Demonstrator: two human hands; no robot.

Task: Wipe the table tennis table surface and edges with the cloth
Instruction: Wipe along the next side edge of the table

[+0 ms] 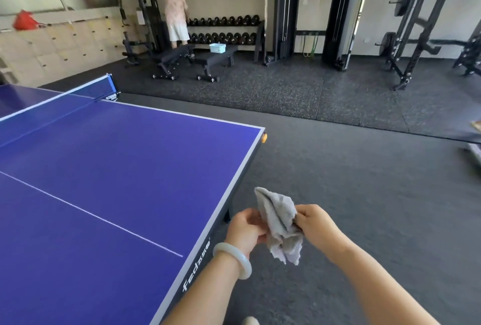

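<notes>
A blue table tennis table with white lines fills the left of the view, its end edge running from the far corner down toward me. The net crosses it at the upper left. In the air just right of that edge, over the floor, both my hands hold a crumpled grey cloth. My left hand, a pale bangle on its wrist, grips the cloth's left side. My right hand pinches its right side. The cloth does not touch the table.
Dark rubber floor spreads to the right of the table. Weight benches, a dumbbell rack and cable machines stand at the back wall, where a person stands facing away. An orange part sticks out at the table's far corner.
</notes>
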